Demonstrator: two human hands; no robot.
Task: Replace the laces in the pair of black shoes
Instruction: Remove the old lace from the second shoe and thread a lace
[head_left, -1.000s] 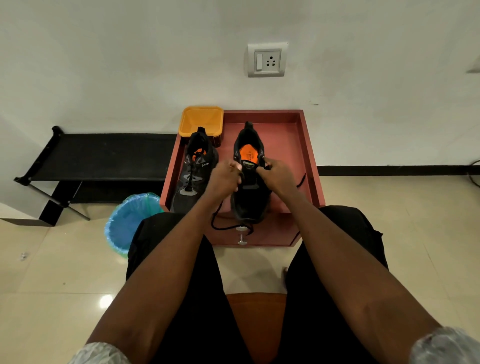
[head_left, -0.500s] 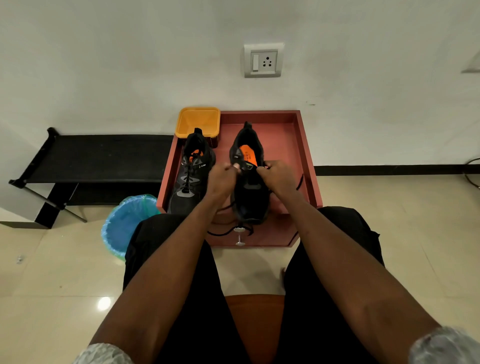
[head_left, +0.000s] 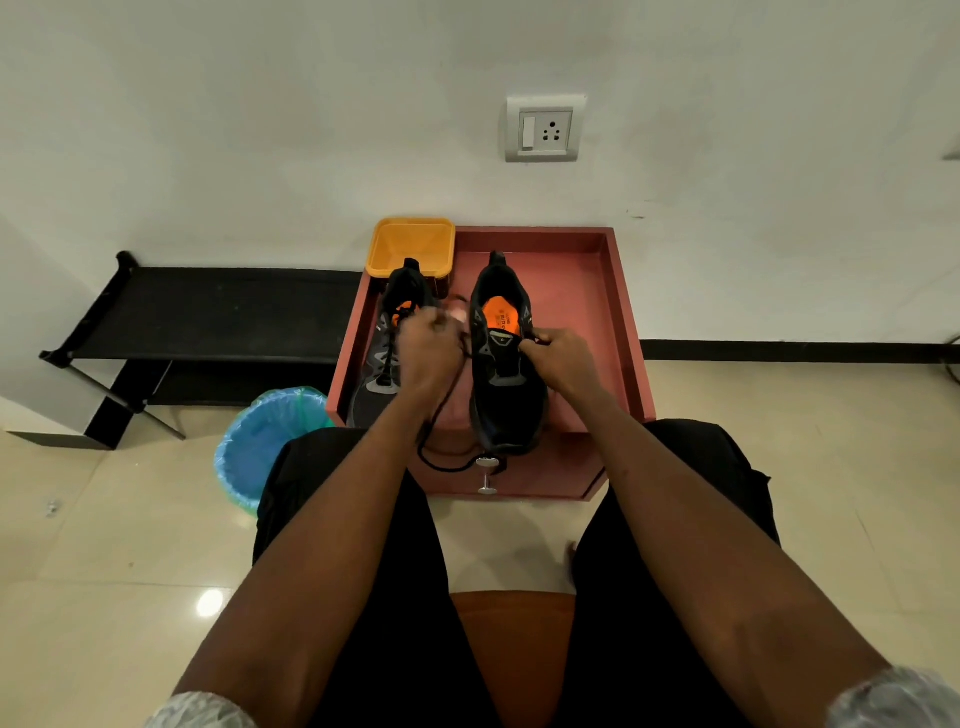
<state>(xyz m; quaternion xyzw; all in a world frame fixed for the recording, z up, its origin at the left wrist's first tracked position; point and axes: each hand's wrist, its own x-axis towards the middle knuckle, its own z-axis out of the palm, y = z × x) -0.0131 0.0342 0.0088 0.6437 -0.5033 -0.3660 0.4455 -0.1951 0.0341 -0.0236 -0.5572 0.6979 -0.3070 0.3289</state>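
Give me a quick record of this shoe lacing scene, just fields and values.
surface: red tray on the floor by the wall
right shoe: on the tray, orange insole showing
left shoe: beside it, laced
left hand: pulling a black lace out sideways
right hand: pinching the lace at the shoe's top eyelets
loose lace: loops off the tray's front
nearby: yellow tub, blue bin, black rack

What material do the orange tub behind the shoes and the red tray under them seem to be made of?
The orange tub looks like plastic: smooth, evenly coloured, with thin walls and rounded corners. The red tray looks like painted or laminated board, perhaps wood: flat matte panels, thick straight walls, square corners. The pictures do not settle which.
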